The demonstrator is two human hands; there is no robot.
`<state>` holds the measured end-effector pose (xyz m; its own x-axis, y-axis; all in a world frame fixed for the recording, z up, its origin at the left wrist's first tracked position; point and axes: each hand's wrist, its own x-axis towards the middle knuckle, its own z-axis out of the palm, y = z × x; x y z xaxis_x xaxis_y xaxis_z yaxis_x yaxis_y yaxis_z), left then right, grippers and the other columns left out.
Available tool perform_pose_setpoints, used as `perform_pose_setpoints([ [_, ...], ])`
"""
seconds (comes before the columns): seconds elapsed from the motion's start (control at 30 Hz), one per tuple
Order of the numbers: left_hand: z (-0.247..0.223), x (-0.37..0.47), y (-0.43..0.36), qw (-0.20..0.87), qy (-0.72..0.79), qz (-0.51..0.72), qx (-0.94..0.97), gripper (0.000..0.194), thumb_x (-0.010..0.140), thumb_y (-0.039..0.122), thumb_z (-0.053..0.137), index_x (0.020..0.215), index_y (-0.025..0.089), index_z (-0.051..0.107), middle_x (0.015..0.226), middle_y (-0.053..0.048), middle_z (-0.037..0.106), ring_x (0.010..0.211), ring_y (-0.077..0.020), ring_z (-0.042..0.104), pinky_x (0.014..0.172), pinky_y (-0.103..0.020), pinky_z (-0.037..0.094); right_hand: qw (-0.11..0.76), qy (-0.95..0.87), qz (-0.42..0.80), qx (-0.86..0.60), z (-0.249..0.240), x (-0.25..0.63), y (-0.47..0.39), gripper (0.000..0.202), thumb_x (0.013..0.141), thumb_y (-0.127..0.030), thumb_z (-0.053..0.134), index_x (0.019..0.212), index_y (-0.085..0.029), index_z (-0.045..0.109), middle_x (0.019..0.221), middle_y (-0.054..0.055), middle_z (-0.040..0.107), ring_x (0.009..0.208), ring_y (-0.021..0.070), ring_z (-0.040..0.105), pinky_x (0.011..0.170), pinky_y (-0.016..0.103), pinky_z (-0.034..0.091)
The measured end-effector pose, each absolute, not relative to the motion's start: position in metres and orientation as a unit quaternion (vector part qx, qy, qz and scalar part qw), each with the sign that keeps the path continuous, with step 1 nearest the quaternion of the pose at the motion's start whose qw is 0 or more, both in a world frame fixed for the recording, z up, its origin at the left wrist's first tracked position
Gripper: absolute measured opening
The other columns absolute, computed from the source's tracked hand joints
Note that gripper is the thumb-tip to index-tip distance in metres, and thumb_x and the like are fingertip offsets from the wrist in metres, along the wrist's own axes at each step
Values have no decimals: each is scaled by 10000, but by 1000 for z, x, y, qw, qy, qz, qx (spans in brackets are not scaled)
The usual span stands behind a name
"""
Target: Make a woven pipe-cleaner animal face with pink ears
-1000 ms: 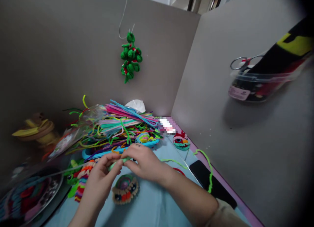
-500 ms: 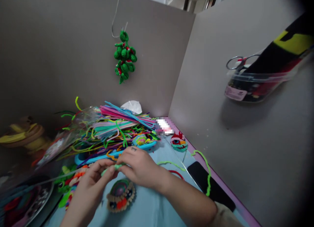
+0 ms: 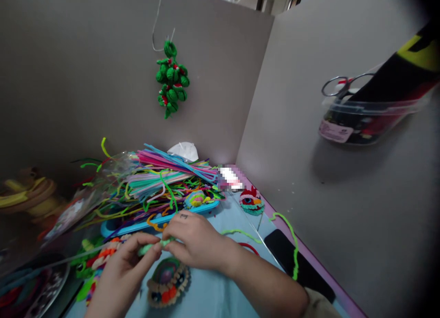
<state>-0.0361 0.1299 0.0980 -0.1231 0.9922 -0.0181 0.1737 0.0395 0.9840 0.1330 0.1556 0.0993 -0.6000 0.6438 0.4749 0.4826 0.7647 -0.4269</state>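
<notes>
A small pale green piece of pipe cleaner [image 3: 147,249] is pinched between the fingertips of both hands above the table. My left hand [image 3: 132,263] grips its left part between thumb and fingers. Closed on its right end is my right hand [image 3: 192,238], which hides some of it. Just below the hands lies a half-round pipe-cleaner piece [image 3: 168,281], with a beige fringed edge, orange middle and dark eyes. To the left of my left hand sit a green pipe-cleaner figure [image 3: 82,263] and an orange-and-beige twisted strip [image 3: 109,251].
Behind the hands a blue tray [image 3: 127,229] is heaped with colourful pipe cleaners [image 3: 165,178]. A red bird-like piece [image 3: 252,201], a black phone-like slab [image 3: 295,263] and a lime strand [image 3: 292,235] lie right. Scissors [image 3: 338,86] stand in a wall-mounted tub [image 3: 357,125].
The view has shifted slightly. Both hands sit a little lower in the picture, still pinching the green pipe cleaner, and more of it shows between them.
</notes>
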Motion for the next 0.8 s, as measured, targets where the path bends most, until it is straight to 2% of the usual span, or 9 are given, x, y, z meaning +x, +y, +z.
perform_pose_setpoints([
  [0.17, 93, -37, 130, 446, 569, 447, 527, 328, 514, 449, 754, 709, 200, 668, 693, -53, 662, 697, -216, 605, 641, -281, 499, 311, -892, 120, -305, 100, 136, 157, 98, 822, -204, 485, 860, -184, 573, 813, 27, 616, 817, 137, 541, 797, 240, 386],
  [0.33, 92, -37, 130, 430, 581, 437, 535, 344, 522, 473, 740, 715, 199, 663, 712, -48, 665, 702, -210, 609, 645, -267, 498, 322, -888, 121, -305, 102, 139, 159, 107, 835, -213, 480, 879, -185, 573, 847, 22, 630, 833, 128, 548, 813, 233, 380],
  [0.5, 91, -37, 130, 417, 579, 413, 566, 337, 564, 487, 711, 727, 197, 659, 730, -47, 675, 720, -207, 622, 651, -257, 499, 313, -898, 105, -292, 100, 140, 162, 111, 826, -214, 472, 839, -180, 577, 801, 21, 625, 791, 132, 547, 777, 236, 386],
  [0.67, 90, -38, 127, 407, 572, 411, 582, 327, 587, 471, 702, 757, 194, 663, 751, -52, 679, 713, -202, 625, 621, -246, 503, 326, -897, 108, -278, 99, 140, 163, 134, 823, -210, 463, 784, -175, 586, 780, 17, 620, 771, 124, 549, 761, 230, 392],
  [0.8, 86, -38, 126, 407, 557, 428, 584, 291, 618, 424, 701, 782, 187, 658, 743, -50, 675, 748, -209, 630, 657, -261, 508, 342, -891, 129, -270, 98, 139, 163, 133, 822, -203, 471, 791, -171, 597, 769, 17, 614, 769, 120, 551, 763, 226, 400],
])
